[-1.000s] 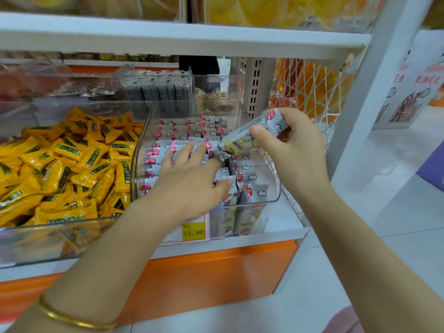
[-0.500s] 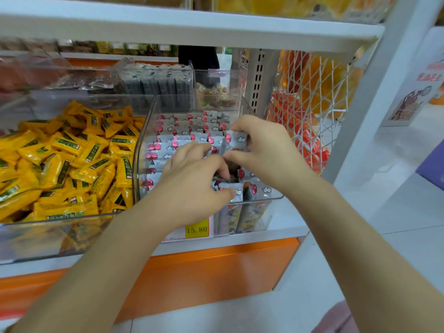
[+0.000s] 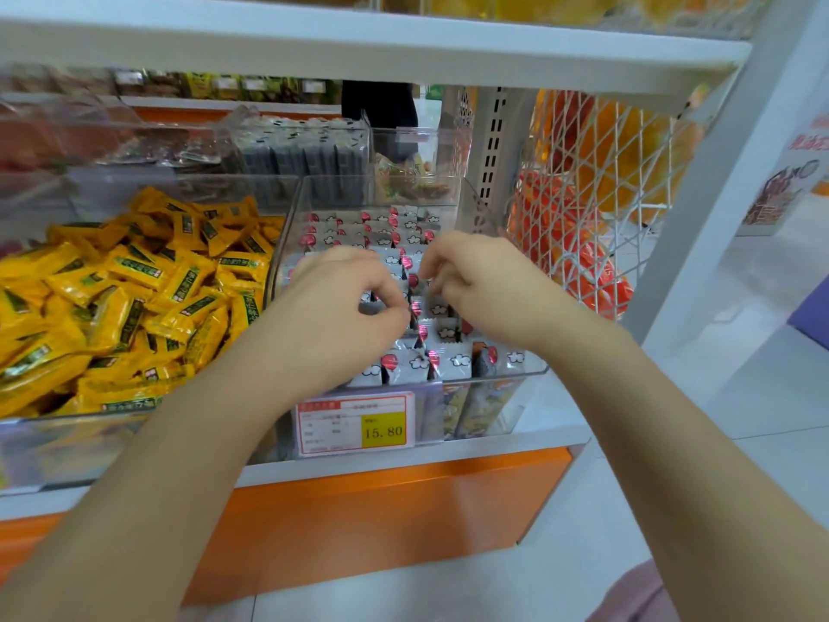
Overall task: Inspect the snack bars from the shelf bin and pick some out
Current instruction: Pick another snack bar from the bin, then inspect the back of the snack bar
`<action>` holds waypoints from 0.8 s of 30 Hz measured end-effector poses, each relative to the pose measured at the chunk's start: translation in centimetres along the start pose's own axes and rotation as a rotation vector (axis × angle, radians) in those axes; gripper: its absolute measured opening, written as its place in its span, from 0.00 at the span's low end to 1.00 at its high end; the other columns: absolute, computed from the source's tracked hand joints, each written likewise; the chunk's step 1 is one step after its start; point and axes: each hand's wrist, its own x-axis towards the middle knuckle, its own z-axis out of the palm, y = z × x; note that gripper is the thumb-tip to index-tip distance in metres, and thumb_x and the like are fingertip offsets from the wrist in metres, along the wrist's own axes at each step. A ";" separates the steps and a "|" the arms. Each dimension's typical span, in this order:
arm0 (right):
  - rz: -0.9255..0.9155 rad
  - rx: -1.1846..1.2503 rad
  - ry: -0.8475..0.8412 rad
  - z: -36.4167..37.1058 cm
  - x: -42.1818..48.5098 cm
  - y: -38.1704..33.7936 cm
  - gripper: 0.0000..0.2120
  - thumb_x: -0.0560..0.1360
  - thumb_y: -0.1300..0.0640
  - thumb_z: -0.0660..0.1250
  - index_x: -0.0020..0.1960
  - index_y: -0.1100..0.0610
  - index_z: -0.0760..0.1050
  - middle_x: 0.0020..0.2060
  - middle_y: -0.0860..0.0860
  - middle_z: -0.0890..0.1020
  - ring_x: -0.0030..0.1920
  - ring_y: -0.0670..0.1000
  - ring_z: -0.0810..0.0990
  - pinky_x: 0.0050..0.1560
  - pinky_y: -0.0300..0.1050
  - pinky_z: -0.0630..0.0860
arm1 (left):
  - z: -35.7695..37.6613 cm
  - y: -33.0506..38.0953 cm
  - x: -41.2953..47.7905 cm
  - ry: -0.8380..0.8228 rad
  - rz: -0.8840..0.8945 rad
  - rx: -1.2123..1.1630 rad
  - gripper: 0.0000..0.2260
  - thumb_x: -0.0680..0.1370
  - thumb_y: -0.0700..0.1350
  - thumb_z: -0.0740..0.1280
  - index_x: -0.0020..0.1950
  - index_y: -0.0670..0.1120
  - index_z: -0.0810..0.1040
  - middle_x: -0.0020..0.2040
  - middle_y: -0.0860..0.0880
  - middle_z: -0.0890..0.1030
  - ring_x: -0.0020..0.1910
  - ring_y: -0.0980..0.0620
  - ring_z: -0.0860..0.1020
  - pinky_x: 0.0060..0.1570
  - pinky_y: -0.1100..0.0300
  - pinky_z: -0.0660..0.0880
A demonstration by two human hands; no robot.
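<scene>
Snack bars (image 3: 417, 365): silver wrappers with a red dot and a white cloud mark, standing on end in packed rows; they fill the clear bin straight ahead of you at 12 o'clock
Clear bin (image 3: 280, 262): transparent walls, set on the lower shelf; further bar packs show through its front wall
Your left hand (image 3: 345, 307): inside the bin, over the 9 o'clock half of the rows; fingers curled, with a bit of silver wrapper caught between thumb (image 3: 394, 314) and forefinger, so it pinches one bar by its top
Your right hand (image 3: 489, 285): inside the bin, over the 3 o'clock half, close beside the left; its fingertips (image 3: 437, 280) curl down onto the bar tops; you cannot tell whether they grasp a bar or only touch
Price tag (image 3: 354, 424): red-bordered, with a yellow panel reading 15.80; on the bin's front wall at 6 o'clock
Yellow packets (image 3: 134, 298): loose heap with green labels, in the next bin at 9 o'clock
Dark bars (image 3: 309, 159): upright rows in a clear bin behind, at 11 o'clock
Mesh basket (image 3: 596, 181): white wire, at 2 o'clock, with orange and yellow packs inside
Upper shelf (image 3: 359, 42): white board across the top, at 12 o'clock
Orange panel (image 3: 381, 509): shelf base below the bins, at 6 o'clock
</scene>
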 end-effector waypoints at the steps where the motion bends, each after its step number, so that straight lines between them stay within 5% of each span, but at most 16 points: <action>1: 0.005 0.028 0.036 0.0 0.2 0.0 0.14 0.75 0.67 0.54 0.57 0.56 0.72 0.47 0.56 0.81 0.48 0.57 0.78 0.49 0.55 0.76 | 0.1 -0.1 0.0 0.002 0.002 0.023 0.05 0.75 0.47 0.65 0.40 0.55 0.77 0.58 0.54 0.71 0.67 0.52 0.63 0.54 0.64 0.55; 8: -0.023 -0.250 0.159 0.9 2.3 0.6 0.14 0.77 0.62 0.61 0.61 0.54 0.76 0.53 0.52 0.81 0.60 0.55 0.67 0.57 0.52 0.70 | 0.3 -0.3 0.2 0.070 0.017 0.024 0.06 0.76 0.44 0.63 0.43 0.55 0.76 0.62 0.50 0.72 0.66 0.51 0.65 0.54 0.62 0.58; 12: -0.025 -0.372 0.142 1.4 2.5 0.4 0.06 0.76 0.56 0.66 0.51 0.54 0.80 0.51 0.50 0.79 0.59 0.56 0.66 0.54 0.51 0.66 | 0.5 -0.6 0.2 0.136 -0.001 -0.018 0.05 0.77 0.43 0.63 0.47 0.54 0.75 0.62 0.52 0.71 0.59 0.56 0.67 0.39 0.76 0.57; 16: -0.027 -0.085 0.360 0.4 2.1 0.2 0.06 0.76 0.57 0.66 0.42 0.58 0.78 0.40 0.47 0.77 0.47 0.49 0.71 0.47 0.40 0.68 | 0.5 -0.7 0.2 0.191 0.003 -0.061 0.10 0.78 0.41 0.61 0.57 0.51 0.75 0.63 0.51 0.71 0.50 0.63 0.66 0.39 0.81 0.58; 20: 0.037 0.239 0.645 -1.2 0.2 -0.2 0.06 0.76 0.59 0.65 0.41 0.53 0.71 0.36 0.40 0.72 0.36 0.39 0.71 0.39 0.27 0.69 | 0.4 -0.3 0.1 0.272 -0.026 -0.108 0.16 0.79 0.40 0.60 0.66 0.49 0.71 0.65 0.50 0.70 0.56 0.60 0.69 0.54 0.68 0.63; 24: 0.123 0.529 0.756 -1.4 -1.9 0.5 0.09 0.77 0.61 0.63 0.40 0.51 0.70 0.37 0.51 0.78 0.37 0.52 0.80 0.38 0.47 0.77 | 0.7 0.1 0.2 0.243 -0.081 -0.238 0.18 0.80 0.42 0.59 0.70 0.49 0.67 0.65 0.49 0.72 0.49 0.54 0.74 0.44 0.63 0.70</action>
